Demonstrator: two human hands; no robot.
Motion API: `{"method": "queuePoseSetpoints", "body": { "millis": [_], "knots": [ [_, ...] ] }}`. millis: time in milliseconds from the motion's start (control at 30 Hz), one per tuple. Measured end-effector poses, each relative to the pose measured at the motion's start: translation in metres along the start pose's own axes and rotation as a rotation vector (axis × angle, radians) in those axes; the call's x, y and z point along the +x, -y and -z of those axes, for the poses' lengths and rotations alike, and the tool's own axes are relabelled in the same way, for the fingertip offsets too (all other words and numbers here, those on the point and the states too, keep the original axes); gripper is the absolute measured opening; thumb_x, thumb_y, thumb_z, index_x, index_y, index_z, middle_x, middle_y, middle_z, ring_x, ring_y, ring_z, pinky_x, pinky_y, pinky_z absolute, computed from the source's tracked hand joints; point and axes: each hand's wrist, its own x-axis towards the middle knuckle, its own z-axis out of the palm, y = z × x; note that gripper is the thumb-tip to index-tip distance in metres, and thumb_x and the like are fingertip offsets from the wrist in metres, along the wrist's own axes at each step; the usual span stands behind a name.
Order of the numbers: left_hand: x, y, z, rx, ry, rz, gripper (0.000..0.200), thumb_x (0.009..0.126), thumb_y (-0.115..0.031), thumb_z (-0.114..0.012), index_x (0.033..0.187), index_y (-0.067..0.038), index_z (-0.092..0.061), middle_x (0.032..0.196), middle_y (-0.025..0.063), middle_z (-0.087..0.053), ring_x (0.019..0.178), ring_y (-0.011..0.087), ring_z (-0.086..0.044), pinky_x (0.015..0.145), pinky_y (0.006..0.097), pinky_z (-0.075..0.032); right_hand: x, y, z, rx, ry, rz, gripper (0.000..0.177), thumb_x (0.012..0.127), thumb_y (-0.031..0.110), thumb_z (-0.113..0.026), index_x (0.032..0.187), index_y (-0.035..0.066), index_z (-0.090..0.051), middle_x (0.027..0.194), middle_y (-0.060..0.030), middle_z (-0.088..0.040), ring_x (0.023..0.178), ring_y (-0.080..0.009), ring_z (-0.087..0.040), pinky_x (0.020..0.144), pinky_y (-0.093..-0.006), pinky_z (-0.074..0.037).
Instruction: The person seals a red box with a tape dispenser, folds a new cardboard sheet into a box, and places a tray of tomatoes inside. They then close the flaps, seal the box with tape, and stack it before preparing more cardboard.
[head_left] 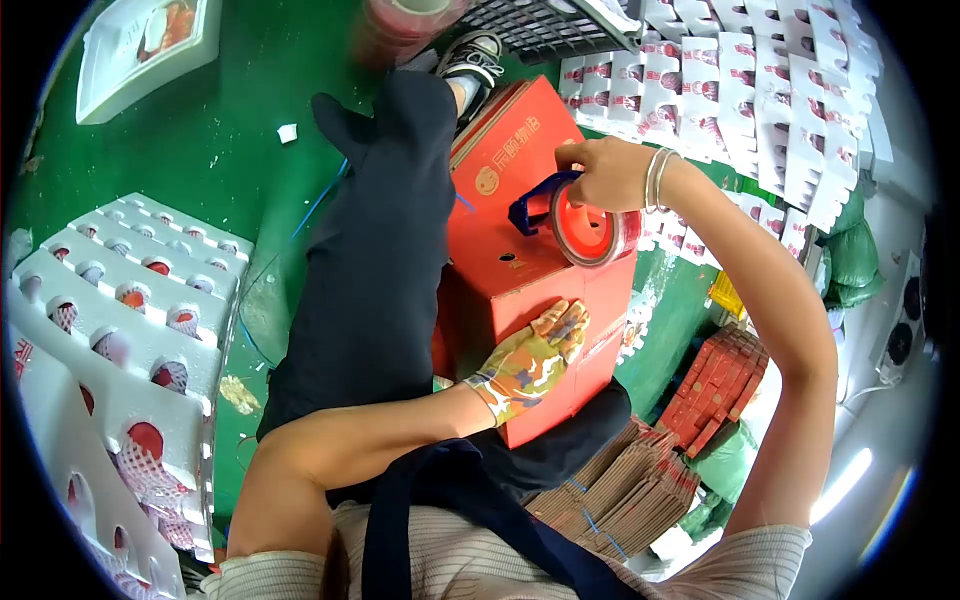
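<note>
A red cardboard box (515,170) with gold print stands between my legs. My left hand (530,365), in a camouflage-pattern glove, lies flat with its fingers stretched over the near face of the box. Bare but for silver bangles at the wrist, my right hand (610,172) is closed on a tape dispenser (540,203) with a dark blue frame. The roll of tape (583,235) on it has a red core and overlaps the box's top edge in this view.
White foam trays (120,260) of net-wrapped fruit are stacked at left; more white packs (690,90) line the back right. Flattened cartons (610,490) and red cartons (715,385) lie at lower right. A black crate (545,25) and white foam box (150,60) stand behind.
</note>
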Motion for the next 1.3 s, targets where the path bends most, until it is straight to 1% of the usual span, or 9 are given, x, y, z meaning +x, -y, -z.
{"method": "queuePoseSetpoints", "body": {
  "millis": [67,433,567,633,700,767,867,1033,1300],
  "knots": [
    [0.002,0.001,0.003,0.027,0.019,-0.001,0.052,0.094,-0.022,-0.041,0.14,0.003,-0.043,0.15,0.0168,-0.039,0.144,0.0292,-0.03,0.121,0.0444,-0.015,-0.004,0.024,0.014,-0.064,0.144,-0.081,0.04,0.081,0.026,-0.063,0.115,0.006,-0.059,0.099,-0.0202,-0.069,0.095,-0.0348,-0.067,0.08,-0.0404,-0.052],
    [0.004,-0.003,-0.012,0.062,-0.037,0.018,0.051,0.092,-0.023,-0.044,0.136,0.001,-0.048,0.145,0.0154,-0.046,0.141,0.0294,-0.035,0.12,0.0441,-0.018,-0.008,0.006,0.005,0.073,0.17,-0.022,0.041,0.078,0.031,-0.067,0.106,0.001,-0.062,0.084,-0.0166,-0.068,0.083,-0.0293,-0.066,0.074,-0.0368,-0.051],
    [0.008,0.001,-0.012,0.157,-0.118,0.018,0.047,0.089,-0.023,-0.049,0.129,0.001,-0.055,0.136,0.0128,-0.054,0.134,0.0265,-0.044,0.116,0.0431,-0.026,-0.058,-0.005,0.008,0.161,0.039,-0.046,0.047,0.077,0.039,-0.062,0.102,-0.002,-0.063,0.087,-0.0194,-0.067,0.083,-0.0313,-0.066,0.075,-0.0382,-0.051],
    [0.007,-0.001,-0.011,-0.074,-0.175,0.05,0.045,0.088,-0.023,-0.051,0.126,0.0,-0.057,0.132,0.0131,-0.056,0.132,0.0272,-0.046,0.115,0.0429,-0.028,-0.077,-0.014,-0.016,0.17,-0.076,0.007,0.047,0.079,0.04,-0.061,0.101,-0.001,-0.063,0.089,-0.0233,-0.067,0.086,-0.0361,-0.066,0.079,-0.0397,-0.051],
    [0.008,-0.001,-0.008,-0.028,-0.221,0.023,0.042,0.087,-0.023,-0.053,0.122,-0.001,-0.06,0.13,0.0129,-0.057,0.131,0.0278,-0.047,0.114,0.0425,-0.029,-0.089,-0.015,-0.031,0.226,-0.287,-0.039,0.043,0.079,0.029,-0.062,0.115,0.005,-0.066,0.096,-0.0233,-0.069,0.088,-0.0372,-0.067,0.083,-0.0386,-0.052],
    [0.008,-0.002,-0.011,-0.013,-0.205,0.029,0.039,0.086,-0.023,-0.053,0.118,-0.002,-0.062,0.129,0.0119,-0.058,0.131,0.0273,-0.047,0.114,0.0424,-0.029,-0.1,-0.014,-0.032,0.237,-0.28,-0.033,0.04,0.08,0.027,-0.062,0.113,0.004,-0.066,0.1,-0.0249,-0.068,0.091,-0.0391,-0.066,0.084,-0.0406,-0.051],
    [0.008,0.001,-0.006,-0.013,-0.181,0.023,0.044,0.085,-0.026,-0.055,0.122,-0.003,-0.06,0.132,0.0105,-0.057,0.133,0.0268,-0.044,0.115,0.0423,-0.026,-0.12,-0.004,-0.048,0.214,-0.374,-0.051,0.037,0.079,0.023,-0.062,0.11,0.003,-0.065,0.083,-0.0249,-0.066,0.079,-0.0391,-0.065,0.075,-0.0433,-0.05],
    [0.007,0.0,0.0,-0.035,-0.11,0.026,0.048,0.083,-0.029,-0.056,0.125,-0.004,-0.057,0.132,0.0103,-0.056,0.135,0.0275,-0.041,0.116,0.0426,-0.025,-0.141,-0.005,-0.084,0.283,-0.536,-0.076,0.034,0.078,0.02,-0.062,0.108,0.003,-0.064,0.077,-0.0235,-0.064,0.072,-0.0379,-0.065,0.07,-0.0439,-0.05],
    [0.01,-0.003,-0.011,0.112,-0.134,0.012,0.043,0.087,-0.025,-0.053,0.123,-0.002,-0.059,0.131,0.0128,-0.056,0.13,0.0297,-0.047,0.113,0.0424,-0.029,-0.099,-0.013,0.003,0.24,-0.62,0.049,0.037,0.078,0.025,-0.063,0.104,-0.001,-0.062,0.069,-0.0196,-0.06,0.065,-0.0309,-0.061,0.064,-0.0399,-0.047]
  ]
}}
